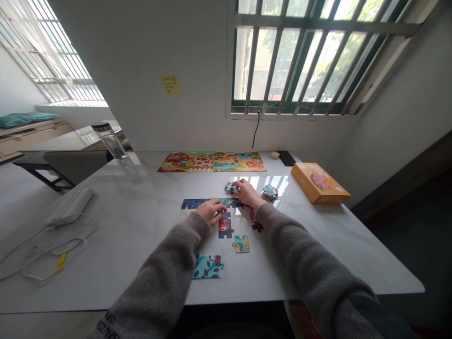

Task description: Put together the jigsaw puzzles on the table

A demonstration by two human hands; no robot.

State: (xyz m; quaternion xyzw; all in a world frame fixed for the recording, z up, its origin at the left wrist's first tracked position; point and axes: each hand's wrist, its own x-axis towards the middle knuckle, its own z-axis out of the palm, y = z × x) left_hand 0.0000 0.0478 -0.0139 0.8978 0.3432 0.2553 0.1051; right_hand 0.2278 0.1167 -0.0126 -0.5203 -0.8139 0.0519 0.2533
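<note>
My left hand (pixel 211 210) rests with curled fingers on a joined strip of dark blue puzzle pieces (pixel 192 203) in the middle of the white marble table (pixel 141 226). My right hand (pixel 247 193) lies over the strip's right end, its fingers touching a small piece (pixel 230 188). Loose pieces lie close by: a red and blue one (pixel 225 226) under my left wrist, a teal and orange one (pixel 241 244), a larger leafy one (pixel 208 266), a purple one (pixel 254 220) and a small heap (pixel 270 191) to the right.
A finished farm puzzle (pixel 212 161) lies at the table's far edge. An orange box (pixel 319 183) sits at the right, a dark phone (pixel 286 158) behind it. A clear bottle (pixel 113 142) stands far left; a white adapter (pixel 70 206) with coiled cable (pixel 49 254) lies left.
</note>
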